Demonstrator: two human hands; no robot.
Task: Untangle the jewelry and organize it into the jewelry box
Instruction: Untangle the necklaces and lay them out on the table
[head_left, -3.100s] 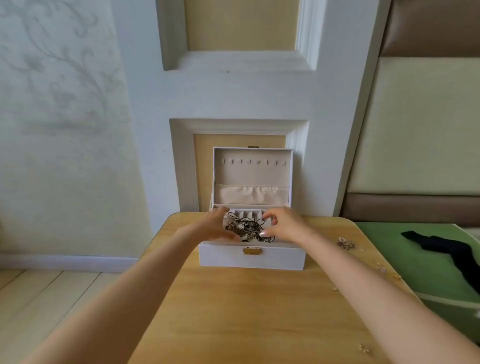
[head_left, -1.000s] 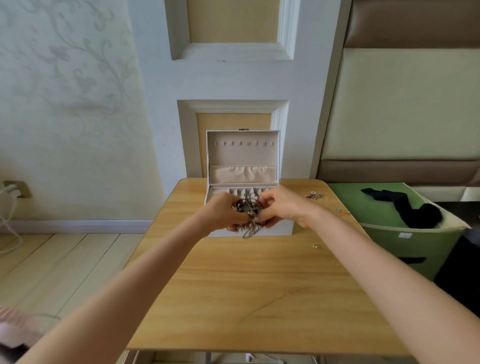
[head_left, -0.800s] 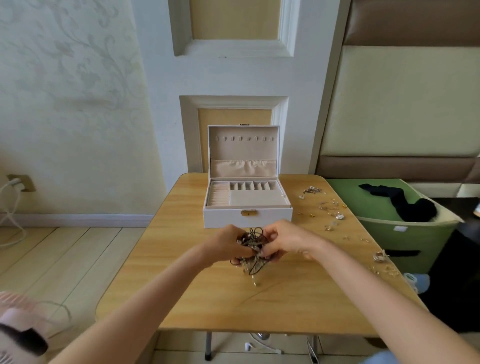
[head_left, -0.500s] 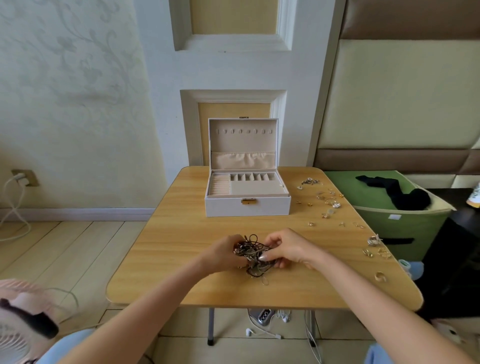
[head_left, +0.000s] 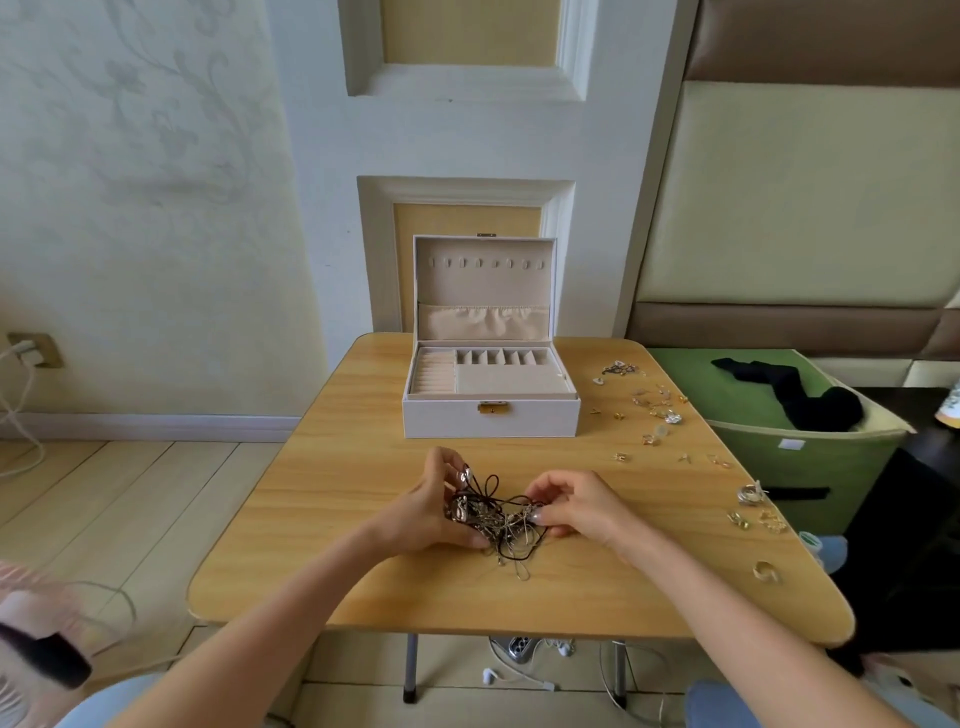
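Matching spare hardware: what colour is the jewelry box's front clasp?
Gold, on the white jewelry box; clasp shows in the head view.

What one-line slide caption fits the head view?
Both hands work a jewelry tangle on the table before the open jewelry box.

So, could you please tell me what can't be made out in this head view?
- Tangle of jewelry: how many pieces, too knotted, partly covered by the left hand and right hand.
- Small pieces along the table's right side: types too small.
- Jewelry box: lower levels hidden by its top tray.
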